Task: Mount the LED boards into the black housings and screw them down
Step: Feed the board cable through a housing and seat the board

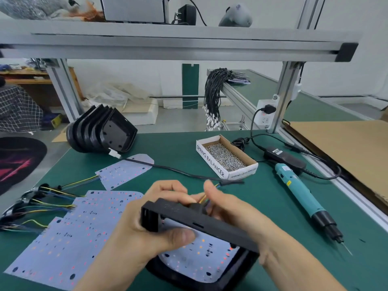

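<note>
A black housing (201, 225) is tilted up near the table's front edge, and a white LED board (201, 261) lies inside it. My left hand (147, 223) grips the housing's left end, thumb over the front wall. My right hand (228, 208) is behind the housing's far wall and pinches the board's coloured wires (204, 198) where they pass through a black grommet. A black cable (168, 168) runs from those wires to a white connector. Several more LED boards (69, 234) with wires lie spread at the left. A stack of empty housings (100, 131) leans at the table's back left.
A cardboard box of screws (225, 157) stands at the middle right. A teal electric screwdriver (304, 198) lies at the right, bit toward me, its power adapter (283, 157) and cord behind it. An aluminium frame post (283, 95) with a socket rises at back right.
</note>
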Demonstrator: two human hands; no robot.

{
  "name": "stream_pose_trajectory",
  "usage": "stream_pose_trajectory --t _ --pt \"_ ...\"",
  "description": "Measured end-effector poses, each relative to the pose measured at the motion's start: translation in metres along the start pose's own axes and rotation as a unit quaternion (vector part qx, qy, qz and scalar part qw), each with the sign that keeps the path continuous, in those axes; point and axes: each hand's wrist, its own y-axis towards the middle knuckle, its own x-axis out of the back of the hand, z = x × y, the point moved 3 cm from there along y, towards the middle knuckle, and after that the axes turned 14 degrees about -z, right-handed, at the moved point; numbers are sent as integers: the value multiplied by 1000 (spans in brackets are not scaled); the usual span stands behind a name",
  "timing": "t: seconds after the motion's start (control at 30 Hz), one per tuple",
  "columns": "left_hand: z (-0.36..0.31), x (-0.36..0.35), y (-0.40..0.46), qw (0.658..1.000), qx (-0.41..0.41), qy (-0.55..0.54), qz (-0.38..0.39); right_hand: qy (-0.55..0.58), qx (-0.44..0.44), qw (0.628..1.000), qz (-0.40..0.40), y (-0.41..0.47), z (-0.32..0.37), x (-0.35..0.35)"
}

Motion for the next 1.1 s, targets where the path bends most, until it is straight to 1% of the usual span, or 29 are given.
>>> stream_pose_trajectory --t 0.1,0.23,0.37,0.43,0.53,0.67,0.73,0.83,0.93,1.0,1.1 --pt "-4 -4 -1 999 -23 41 2 26 17 999 43 -13 8 4" --pt "-7 -5 -2 995 -33 90 -16 82 19 995 53 -18 21 6" --pt "-10 -7 -2 996 -41 79 -8 44 34 995 80 -19 25 10" --pt "-10 -8 -2 997 -36 63 0 18 47 996 79 -20 29 12" --pt "-9 -8 -1 997 -33 69 -9 -12 60 995 80 -21 33 14" --pt "-11 -10 0 997 -51 51 -3 -61 66 994 64 -21 36 15" --pt "-12 -9 -1 997 -62 42 8 -66 66 994 64 -23 35 13" --pt "-11 -7 -2 997 -54 50 6 -67 63 993 77 -26 37 9" --pt "-13 -10 -2 998 -49 24 25 -63 65 992 83 -30 42 3" --pt "-11 -10 -2 997 -55 46 4 -53 59 994 70 -32 43 1" --pt "-8 -5 -3 991 -57 102 -58 -62 57 996 35 -37 40 -1"
